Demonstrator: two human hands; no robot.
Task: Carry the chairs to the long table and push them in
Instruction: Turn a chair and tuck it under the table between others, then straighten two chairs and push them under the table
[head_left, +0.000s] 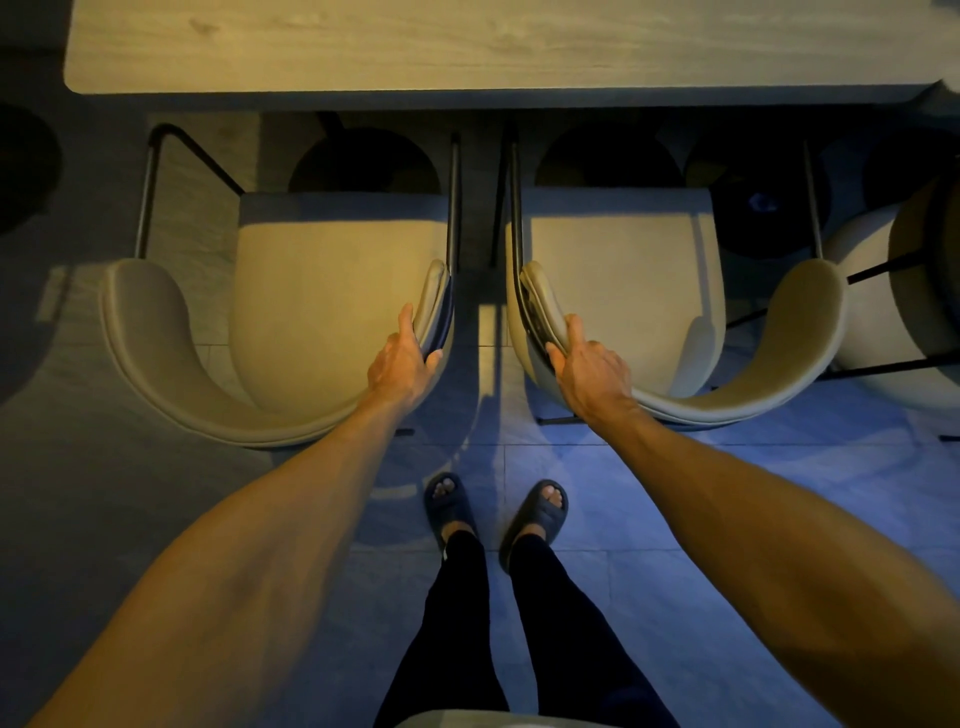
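Tiled floor (675, 493) lay dim below a long bench (467, 47) spanning the top of the frame. Mid-frame, side by side and facing it, stood the left chair (322, 291) and the right chair (623, 280), seats not yet under its edge. The left hand (402, 358) gripped one backrest's inner tip and the right hand (592, 364) the other's, fingers (434, 357) curled over each rim, probably so both could be pushed in together.

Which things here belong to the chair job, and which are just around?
In the job: left chair, gripped by left hand; right chair, gripped by right hand; long table.
Just around: cream seat at the right edge; slippers; tiled floor.
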